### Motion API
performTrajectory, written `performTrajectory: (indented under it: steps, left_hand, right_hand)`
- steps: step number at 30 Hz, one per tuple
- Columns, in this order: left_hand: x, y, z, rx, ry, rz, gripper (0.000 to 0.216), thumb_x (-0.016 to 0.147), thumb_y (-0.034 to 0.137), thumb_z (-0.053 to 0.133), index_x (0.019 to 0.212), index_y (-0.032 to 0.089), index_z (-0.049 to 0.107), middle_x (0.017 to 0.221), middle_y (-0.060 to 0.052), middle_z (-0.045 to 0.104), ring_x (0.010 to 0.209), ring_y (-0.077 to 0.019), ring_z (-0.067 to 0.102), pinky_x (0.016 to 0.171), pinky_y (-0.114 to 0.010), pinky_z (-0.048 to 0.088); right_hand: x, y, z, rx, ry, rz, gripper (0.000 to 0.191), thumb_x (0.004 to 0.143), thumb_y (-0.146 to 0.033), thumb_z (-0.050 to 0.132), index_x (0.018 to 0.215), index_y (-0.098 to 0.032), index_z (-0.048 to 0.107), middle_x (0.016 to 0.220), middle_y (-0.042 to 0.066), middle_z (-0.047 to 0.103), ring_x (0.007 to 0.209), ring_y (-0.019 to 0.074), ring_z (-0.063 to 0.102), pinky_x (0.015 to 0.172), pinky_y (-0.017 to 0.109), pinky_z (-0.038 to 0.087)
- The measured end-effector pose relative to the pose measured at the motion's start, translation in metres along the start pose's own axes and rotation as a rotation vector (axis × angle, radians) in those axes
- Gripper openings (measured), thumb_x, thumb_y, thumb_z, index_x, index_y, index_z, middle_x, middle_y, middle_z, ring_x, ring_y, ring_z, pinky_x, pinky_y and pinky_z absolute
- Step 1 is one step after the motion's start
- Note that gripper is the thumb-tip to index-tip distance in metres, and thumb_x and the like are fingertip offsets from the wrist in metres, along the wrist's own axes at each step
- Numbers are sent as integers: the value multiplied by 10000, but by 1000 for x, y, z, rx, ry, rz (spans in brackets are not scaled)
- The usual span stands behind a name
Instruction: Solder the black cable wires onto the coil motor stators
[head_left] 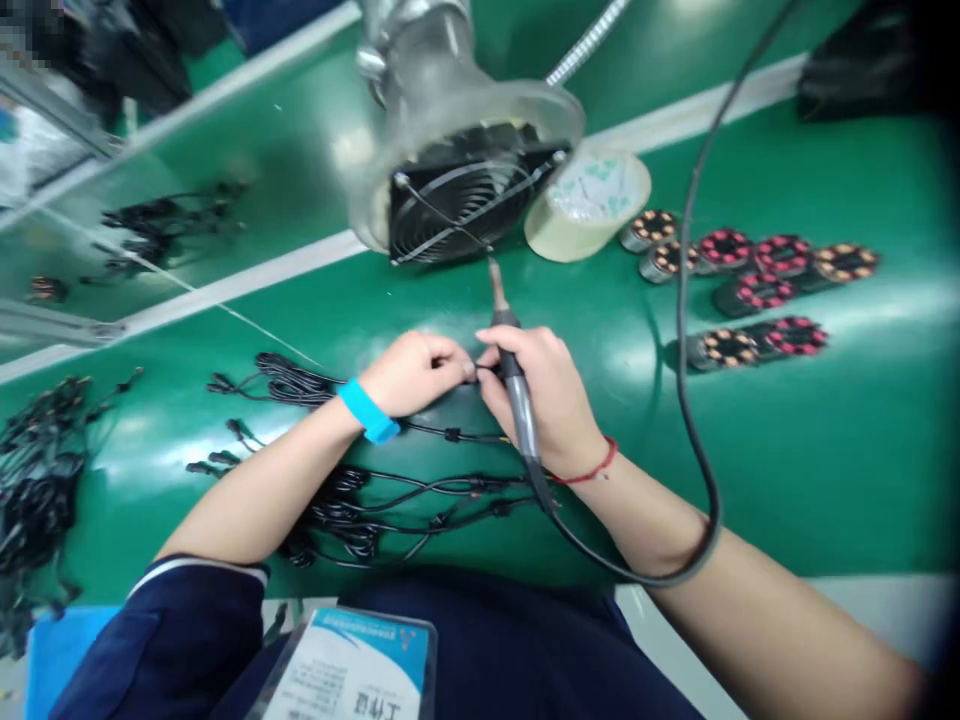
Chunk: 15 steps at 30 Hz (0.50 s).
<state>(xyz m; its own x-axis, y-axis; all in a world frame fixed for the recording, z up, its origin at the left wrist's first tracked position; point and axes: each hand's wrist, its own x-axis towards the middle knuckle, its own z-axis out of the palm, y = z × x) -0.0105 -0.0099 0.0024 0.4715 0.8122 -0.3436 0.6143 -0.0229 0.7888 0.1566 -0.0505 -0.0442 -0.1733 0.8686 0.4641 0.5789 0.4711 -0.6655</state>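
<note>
My right hand [551, 395] is closed round a soldering iron [523, 410], its tip pointing up and away from me toward the fan. My left hand [420, 375], with a blue band on its wrist, pinches a small dark end that looks like a cable's; my right fingertips meet it there, and the fingers hide most of it. A coiled black cable [292, 380] lies beside my left wrist. Below my hands, several more black cables [352, 510] rest on the green bench with their ends toward the right.
A fume extractor fan [465, 205] hangs just beyond my hands. Right of it stand a roll of tape [589, 205] and several motor stators [757, 290] with copper or red windings. The iron's cord [686, 380] loops over my right forearm. More cables [45, 470] pile at the left.
</note>
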Motion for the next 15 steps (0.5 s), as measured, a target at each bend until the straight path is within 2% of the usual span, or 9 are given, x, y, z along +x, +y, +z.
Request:
performTrajectory:
  steps: [2, 4, 8, 12, 15]
  left_hand:
    - [0, -1, -1, 79, 36, -2, 192, 834, 199, 572, 728, 123, 713, 674, -7, 689, 643, -102, 573, 661, -231, 427]
    - [2, -3, -7, 145, 115, -23, 205, 840, 203, 561, 716, 123, 702, 708, -22, 700, 670, -115, 588, 669, -240, 429]
    - [6, -15, -31, 235, 363, -128, 232, 874, 234, 525, 767, 133, 704, 890, -63, 745, 827, -166, 653, 774, -277, 463]
    - [7, -28, -57, 320, 523, -197, 317, 935, 307, 464, 1056, 114, 684, 1065, -106, 716, 977, -205, 641, 898, -319, 480]
    - [4, -29, -72, 370, 539, -224, 410, 955, 331, 438, 1238, 70, 580, 1219, -151, 649, 1097, -218, 601, 973, -334, 465]
  right_hand:
    - [-1, 3, 0, 23, 2, 8, 332, 845, -166, 549, 1165, -253, 532, 851, 9, 692, 823, 213, 594, 744, 364, 471]
    - [-2, 8, -1, 56, 38, 51, 367, 858, -187, 569, 1217, -248, 519, 902, 27, 704, 898, 216, 606, 821, 388, 496]
    - [-8, 20, -4, 111, 63, 183, 394, 857, -277, 604, 1239, -228, 525, 957, 65, 701, 951, 238, 616, 910, 469, 493]
    - [-15, 27, -6, 154, 52, 273, 384, 855, -320, 586, 1219, -205, 540, 959, 86, 701, 964, 245, 630, 945, 519, 484]
    - [-17, 31, -7, 162, 49, 301, 381, 847, -350, 587, 1198, -204, 558, 965, 90, 701, 963, 245, 643, 958, 527, 480]
